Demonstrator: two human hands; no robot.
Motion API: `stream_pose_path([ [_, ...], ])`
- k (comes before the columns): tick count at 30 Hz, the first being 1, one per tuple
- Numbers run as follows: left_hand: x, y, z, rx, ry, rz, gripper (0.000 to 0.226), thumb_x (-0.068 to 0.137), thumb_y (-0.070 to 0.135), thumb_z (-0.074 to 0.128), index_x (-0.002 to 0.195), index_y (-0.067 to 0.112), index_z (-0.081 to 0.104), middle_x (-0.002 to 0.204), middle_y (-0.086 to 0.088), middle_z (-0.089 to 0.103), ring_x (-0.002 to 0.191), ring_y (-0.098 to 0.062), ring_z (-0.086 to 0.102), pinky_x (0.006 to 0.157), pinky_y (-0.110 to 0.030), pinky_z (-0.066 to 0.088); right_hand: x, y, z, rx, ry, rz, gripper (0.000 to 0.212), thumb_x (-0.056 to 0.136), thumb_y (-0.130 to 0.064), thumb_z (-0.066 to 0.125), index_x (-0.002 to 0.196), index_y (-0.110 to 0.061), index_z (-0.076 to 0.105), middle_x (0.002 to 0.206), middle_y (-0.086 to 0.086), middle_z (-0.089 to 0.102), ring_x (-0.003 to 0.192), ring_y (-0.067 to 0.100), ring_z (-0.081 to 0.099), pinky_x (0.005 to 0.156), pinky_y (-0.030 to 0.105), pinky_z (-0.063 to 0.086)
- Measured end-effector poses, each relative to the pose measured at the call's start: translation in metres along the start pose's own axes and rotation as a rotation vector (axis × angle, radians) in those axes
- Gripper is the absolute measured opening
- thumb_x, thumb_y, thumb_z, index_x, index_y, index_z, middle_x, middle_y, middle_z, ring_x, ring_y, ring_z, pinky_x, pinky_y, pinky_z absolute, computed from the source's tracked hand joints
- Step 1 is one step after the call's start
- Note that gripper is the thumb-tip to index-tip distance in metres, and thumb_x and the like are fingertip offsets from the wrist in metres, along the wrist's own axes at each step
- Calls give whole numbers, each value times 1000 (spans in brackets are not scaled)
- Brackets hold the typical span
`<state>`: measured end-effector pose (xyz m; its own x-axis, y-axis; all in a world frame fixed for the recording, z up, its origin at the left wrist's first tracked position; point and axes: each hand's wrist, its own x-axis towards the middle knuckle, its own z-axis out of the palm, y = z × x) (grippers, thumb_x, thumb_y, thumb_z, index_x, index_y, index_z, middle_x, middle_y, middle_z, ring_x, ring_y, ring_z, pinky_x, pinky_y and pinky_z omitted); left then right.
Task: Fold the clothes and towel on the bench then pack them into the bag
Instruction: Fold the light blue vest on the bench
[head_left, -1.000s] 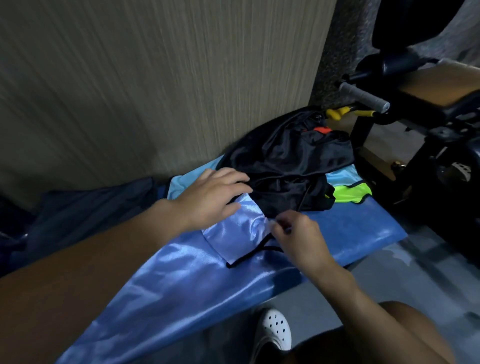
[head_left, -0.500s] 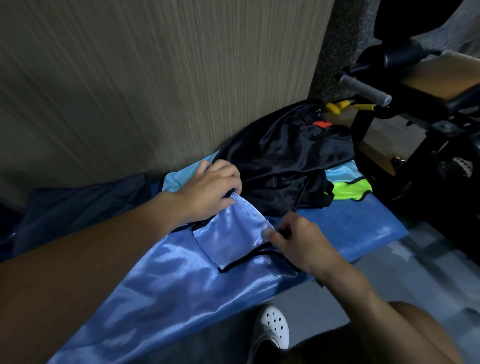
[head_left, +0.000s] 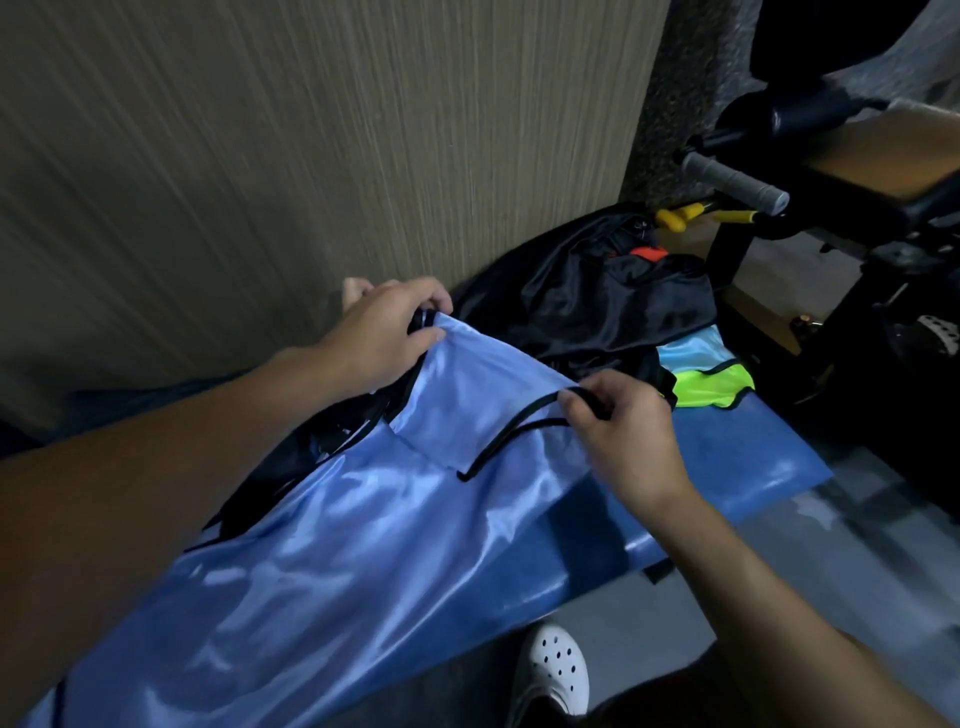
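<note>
Both hands pinch the shiny blue garment (head_left: 467, 395), left hand (head_left: 387, 332) gripping its far corner, right hand (head_left: 623, 431) its black-trimmed edge.

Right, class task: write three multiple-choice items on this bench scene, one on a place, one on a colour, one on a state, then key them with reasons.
1. Where does the neon yellow-green garment lie?
A. at the bench's far end, beside the black bag
B. on the floor
C. under the left forearm

2. What colour is the trim on the satin garment?
A. white
B. black
C. red

3. What is the right hand doing?
A. lying flat and open
B. pinching the trim
C. holding the shoe

Key: 1 A, it lies on the bench next to the black bag. 2 B, a dark edge lines the light blue cloth. 3 B, its fingertips close on the trim, while the left hand grips another edge.
</note>
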<state>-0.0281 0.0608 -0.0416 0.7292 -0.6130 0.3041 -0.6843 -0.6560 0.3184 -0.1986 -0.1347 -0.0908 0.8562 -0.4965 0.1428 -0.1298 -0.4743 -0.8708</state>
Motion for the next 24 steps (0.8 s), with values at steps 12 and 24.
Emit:
stream_pose_path([
  [12,-10,-13,15,-26,86,-94,31,85,24,71,114,25,62,111,13,57,110,-16,52,92,-37,30,13,1,13,-438,10,-133,42,79,-30,75,117,-19,60,113,4,54,108,29,49,90,43,39],
  [24,-231,-30,-43,-358,474,-647,20,87,-2,64,84,18,64,70,10,62,61,5,57,62,-7,42,-41,-68,109,-188,-446,-658,14,78,-11,67,91,-15,68,86,-4,63,86,23,60,80,40,49],
])
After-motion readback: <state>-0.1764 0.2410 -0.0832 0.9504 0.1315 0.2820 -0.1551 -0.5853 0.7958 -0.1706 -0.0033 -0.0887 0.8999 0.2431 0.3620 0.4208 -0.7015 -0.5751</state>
